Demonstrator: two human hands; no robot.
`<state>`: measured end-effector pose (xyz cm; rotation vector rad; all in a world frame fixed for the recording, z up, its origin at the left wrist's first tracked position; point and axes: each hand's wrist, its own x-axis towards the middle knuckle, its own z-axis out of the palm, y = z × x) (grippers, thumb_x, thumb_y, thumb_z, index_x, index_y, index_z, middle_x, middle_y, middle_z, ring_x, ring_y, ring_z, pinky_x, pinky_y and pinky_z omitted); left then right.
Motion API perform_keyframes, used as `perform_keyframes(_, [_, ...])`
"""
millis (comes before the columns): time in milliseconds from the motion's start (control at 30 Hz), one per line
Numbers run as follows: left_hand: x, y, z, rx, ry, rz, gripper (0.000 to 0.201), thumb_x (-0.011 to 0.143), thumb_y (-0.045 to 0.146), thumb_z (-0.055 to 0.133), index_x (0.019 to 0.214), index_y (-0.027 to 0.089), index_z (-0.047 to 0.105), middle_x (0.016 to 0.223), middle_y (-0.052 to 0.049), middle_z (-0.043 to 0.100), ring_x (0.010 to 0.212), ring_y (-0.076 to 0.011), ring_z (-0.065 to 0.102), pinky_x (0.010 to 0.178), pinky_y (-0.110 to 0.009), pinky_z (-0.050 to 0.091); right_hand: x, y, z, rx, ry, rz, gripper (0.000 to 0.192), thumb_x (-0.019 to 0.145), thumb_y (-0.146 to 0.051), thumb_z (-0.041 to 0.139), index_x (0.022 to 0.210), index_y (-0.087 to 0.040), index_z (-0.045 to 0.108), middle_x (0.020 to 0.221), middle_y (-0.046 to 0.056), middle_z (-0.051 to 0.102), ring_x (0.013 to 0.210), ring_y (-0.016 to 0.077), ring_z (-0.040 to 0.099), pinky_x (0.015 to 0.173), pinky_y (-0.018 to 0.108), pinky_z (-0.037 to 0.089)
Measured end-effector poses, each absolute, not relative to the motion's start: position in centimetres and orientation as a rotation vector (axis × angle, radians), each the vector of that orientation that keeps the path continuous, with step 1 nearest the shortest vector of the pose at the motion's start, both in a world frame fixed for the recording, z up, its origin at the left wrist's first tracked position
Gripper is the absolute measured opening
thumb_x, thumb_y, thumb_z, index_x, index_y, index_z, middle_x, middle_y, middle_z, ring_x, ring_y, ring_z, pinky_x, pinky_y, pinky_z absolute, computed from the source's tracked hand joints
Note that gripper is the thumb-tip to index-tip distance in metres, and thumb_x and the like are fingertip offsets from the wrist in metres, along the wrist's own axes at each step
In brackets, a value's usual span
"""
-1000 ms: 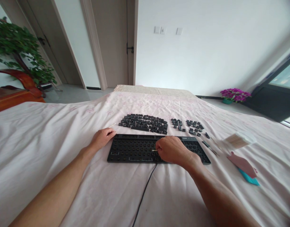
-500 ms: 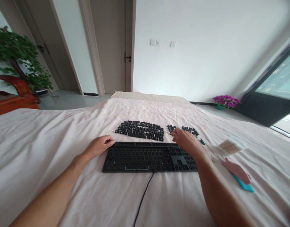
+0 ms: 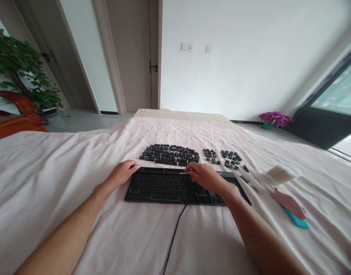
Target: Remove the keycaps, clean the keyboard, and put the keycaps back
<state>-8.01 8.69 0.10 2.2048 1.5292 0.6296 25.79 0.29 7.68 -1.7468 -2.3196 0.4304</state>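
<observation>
A black keyboard with its keycaps taken off lies on the pale cloth, its cable running toward me. My left hand is closed at the keyboard's upper left corner, fingers curled against it. Over the right half of the keyboard, my right hand pinches a cotton swab, which points left near the top edge. Behind the keyboard lie loose black keycaps in a large group, with smaller groups of keycaps to the right. A thin white stick shows just beyond my left hand.
On the right are a clear box of cotton swabs, a small tool with a dark handle and thin metal prongs, and a pink object over a blue piece. A wooden armrest stands at far left.
My right hand has moved left with the swab, from the keycaps behind the keyboard to above its top edge. My left hand stays at the corner.
</observation>
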Motion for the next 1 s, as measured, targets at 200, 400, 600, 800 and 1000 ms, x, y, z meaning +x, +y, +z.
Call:
perform_keyframes(200, [-8.0, 8.1, -0.5, 2.255, 1.506, 0.762, 0.033, 0.089, 0.044, 0.041, 0.079, 0.022, 0.063, 0.084, 0.0, 0.069, 0.08, -0.0185, 0.061, 0.074, -0.024, 0.042, 26.1, 0.0, 8.2, -1.592, -2.369, 0.616, 0.02, 0.085, -0.018, 0.048, 0.089, -0.021, 0.068, 0.074, -0.002, 0.071, 0.072, 0.0126, 0.062, 0.066, 0.021, 0.038])
perform_keyframes(400, [-8.2, 8.1, -0.7, 2.258, 1.511, 0.771, 0.032, 0.09, 0.043, 0.041, 0.08, 0.022, 0.064, 0.086, -0.001, 0.069, 0.08, -0.0181, 0.061, 0.074, -0.025, 0.042, 24.9, -0.9, 8.8, -1.764, -2.454, 0.295, 0.022, 0.083, -0.022, 0.052, 0.089, -0.024, 0.073, 0.082, 0.0, 0.073, 0.077, 0.0162, 0.064, 0.064, 0.023, 0.036])
perform_keyframes(600, [-8.2, 8.1, -0.7, 2.258, 1.513, 0.763, 0.033, 0.089, 0.043, 0.041, 0.082, 0.022, 0.064, 0.086, -0.001, 0.07, 0.082, -0.0186, 0.062, 0.074, -0.024, 0.042, 24.6, -1.7, 9.3, -1.759, -2.622, 0.262, 0.025, 0.08, -0.019, 0.052, 0.089, -0.027, 0.075, 0.087, 0.0, 0.074, 0.081, 0.0179, 0.066, 0.065, 0.025, 0.036])
perform_keyframes(800, [-8.2, 8.2, -0.8, 2.27, 1.523, 0.747, 0.032, 0.089, 0.043, 0.04, 0.084, 0.022, 0.065, 0.089, -0.001, 0.071, 0.083, -0.0187, 0.062, 0.075, -0.024, 0.043, 25.5, -1.4, 9.4, -1.772, -2.665, 0.264, 0.025, 0.079, -0.019, 0.053, 0.088, -0.026, 0.075, 0.085, 0.0, 0.074, 0.082, 0.018, 0.065, 0.067, 0.024, 0.037])
perform_keyframes(1000, [-8.3, 8.3, -1.0, 2.274, 1.519, 0.76, 0.032, 0.089, 0.043, 0.042, 0.084, 0.022, 0.065, 0.087, -0.001, 0.07, 0.082, -0.0185, 0.062, 0.074, -0.024, 0.042, 23.6, -2.0, 8.6, -1.706, -2.696, 0.236, 0.025, 0.082, -0.021, 0.048, 0.09, -0.024, 0.072, 0.085, 0.002, 0.073, 0.078, 0.0178, 0.065, 0.063, 0.025, 0.035])
